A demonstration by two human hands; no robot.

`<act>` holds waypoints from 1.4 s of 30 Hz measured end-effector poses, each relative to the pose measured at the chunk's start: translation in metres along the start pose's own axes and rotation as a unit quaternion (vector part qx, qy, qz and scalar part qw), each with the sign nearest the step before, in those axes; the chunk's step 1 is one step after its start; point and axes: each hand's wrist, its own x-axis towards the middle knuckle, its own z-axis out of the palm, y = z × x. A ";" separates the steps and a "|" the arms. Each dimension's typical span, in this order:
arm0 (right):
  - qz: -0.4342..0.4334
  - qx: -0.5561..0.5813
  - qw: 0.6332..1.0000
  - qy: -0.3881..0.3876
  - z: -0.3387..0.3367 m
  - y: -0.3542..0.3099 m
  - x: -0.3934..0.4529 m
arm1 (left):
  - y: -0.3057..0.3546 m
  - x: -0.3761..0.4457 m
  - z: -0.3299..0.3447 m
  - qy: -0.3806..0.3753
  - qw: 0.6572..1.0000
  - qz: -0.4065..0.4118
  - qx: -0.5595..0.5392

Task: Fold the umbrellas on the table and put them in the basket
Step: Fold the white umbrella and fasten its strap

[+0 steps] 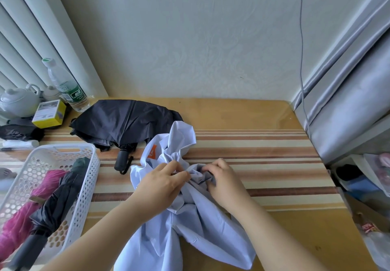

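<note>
You are working in soft, even daylight; the brightest area is the pale blind at the far left, so the light seems to come from that side. Shadows are faint and blurred under each hand. A mild sheen sits on the glossy tabletop at its far right corner, and the grey curtain shows glossy highlights. The wide lens bends straight lines near the edges, and the corners look soft and smeared, while the centre is reasonably sharp.
</note>
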 end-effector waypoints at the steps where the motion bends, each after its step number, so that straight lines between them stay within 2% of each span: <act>1: 0.009 -0.032 0.999 0.000 0.003 0.001 0.004 | -0.001 -0.001 0.000 0.000 1.000 0.003 -0.001; 3: 0.060 -0.086 0.994 -0.011 0.009 0.005 0.010 | -0.005 -0.005 0.002 0.003 1.000 0.000 -0.010; 4: 0.094 -0.074 0.992 -0.025 0.012 0.008 0.012 | -0.006 -0.006 0.002 0.001 1.000 -0.002 -0.016; 7: 0.133 0.093 0.985 -0.057 0.016 0.009 0.013 | -0.009 -0.009 0.003 -0.005 1.000 0.007 -0.011; 8: 0.122 0.113 0.985 -0.038 0.013 0.010 0.013 | -0.011 -0.010 0.004 0.001 1.000 0.005 -0.016; 11: 0.142 0.144 0.974 0.098 -0.007 0.022 0.012 | -0.016 -0.010 0.005 0.025 0.999 -0.014 -0.046; 15: 0.168 0.143 0.965 0.138 -0.027 0.026 0.011 | -0.015 -0.006 0.007 0.025 0.999 -0.021 -0.043; 18: 0.155 0.139 0.966 0.156 -0.032 0.024 0.005 | -0.015 -0.004 0.007 0.028 0.998 -0.031 -0.044; 21: 0.109 -0.006 0.983 0.146 -0.035 0.030 -0.006 | -0.015 -0.007 0.007 0.027 0.998 -0.026 -0.042; 23: 0.090 -0.053 0.990 0.098 -0.037 0.032 -0.008 | -0.016 -0.009 0.007 0.035 0.998 -0.026 -0.045; 25: 0.110 -0.025 0.993 0.030 -0.039 0.031 -0.004 | -0.017 -0.010 0.006 0.037 0.999 -0.013 -0.036; 27: 0.121 -0.040 0.992 0.001 -0.038 0.027 0.001 | -0.016 -0.011 0.006 0.032 0.999 0.005 -0.023; 31: 0.072 -0.113 0.990 0.036 -0.048 0.020 0.002 | -0.017 -0.013 0.003 0.025 0.999 0.023 -0.007; 34: 0.133 -0.125 0.980 0.075 -0.068 0.029 0.008 | -0.016 -0.009 0.004 0.026 0.999 0.033 -0.001; 36: 0.157 -0.139 0.977 0.046 -0.067 0.029 0.010 | -0.015 -0.003 0.006 0.030 0.999 0.031 0.009; 39: 0.112 -0.120 0.986 0.026 -0.061 0.022 0.003 | -0.019 0.001 0.004 0.031 0.999 0.006 0.035; 42: -0.013 -0.058 0.997 0.055 -0.058 0.007 -0.009 | -0.021 -0.002 0.002 0.036 0.999 0.015 0.030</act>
